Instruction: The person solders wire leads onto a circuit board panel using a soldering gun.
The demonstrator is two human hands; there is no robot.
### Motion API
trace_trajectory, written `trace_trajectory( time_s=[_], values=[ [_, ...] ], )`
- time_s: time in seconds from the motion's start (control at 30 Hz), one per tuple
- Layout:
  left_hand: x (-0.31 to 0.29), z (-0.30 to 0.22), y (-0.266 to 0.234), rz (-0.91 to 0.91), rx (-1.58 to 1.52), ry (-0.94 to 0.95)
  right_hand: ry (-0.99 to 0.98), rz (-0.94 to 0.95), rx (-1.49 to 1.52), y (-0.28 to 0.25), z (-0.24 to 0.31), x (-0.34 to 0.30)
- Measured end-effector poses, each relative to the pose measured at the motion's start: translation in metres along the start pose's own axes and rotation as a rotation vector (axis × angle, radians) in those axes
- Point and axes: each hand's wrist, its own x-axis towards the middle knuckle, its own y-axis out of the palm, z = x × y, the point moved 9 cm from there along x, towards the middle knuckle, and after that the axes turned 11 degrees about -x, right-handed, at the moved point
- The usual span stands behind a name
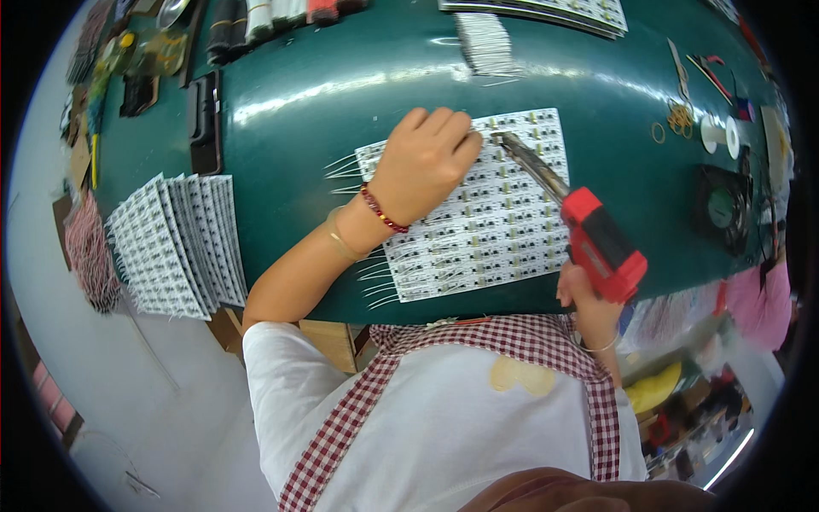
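A white circuit board panel (pixel 520 247) with rows of small dark and yellowish parts lies on the green table, slightly tilted. Thin white wires (pixel 380 286) stick out from its left edge. My left hand (pixel 431 158) is closed over the panel's upper left part, its fingertips hidden beneath the knuckles. Whatever it pinches cannot be made out. My right hand (pixel 584 294) grips a red and black soldering gun (pixel 601 243) at the panel's right edge. The gun's metal tip points up and left, at the panel's top rows, a little right of my left hand.
Several fanned-out panels (pixel 175 247) rest at the table's left edge. A bundle of white wires (pixel 485 44) lies at the far side, below stacked panels (pixel 546 13). Toward the right are a solder spool (pixel 719 136), rubber bands (pixel 680 119) and a black fan (pixel 723 209).
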Motion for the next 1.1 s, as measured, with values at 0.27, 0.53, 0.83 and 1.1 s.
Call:
trace_trajectory(
  time_s=[0.27, 0.53, 0.83, 1.1],
  values=[
    [-0.002, -0.006, -0.001, -0.053, 0.064, 0.057, 0.03, -0.121, 0.114, -0.01, 0.007, -0.001],
    [-0.005, -0.007, -0.007, -0.041, -0.088, -0.032, 0.073, -0.044, 0.128, -0.009, 0.003, -0.003],
    [-0.005, -0.008, 0.0, -0.047, -0.152, -0.05, 0.153, -0.021, 0.174, -0.006, -0.015, -0.008],
    [-0.002, -0.007, 0.002, -0.007, -0.141, -0.072, 0.017, -0.07, -0.073, -0.008, -0.031, -0.009]
  ],
)
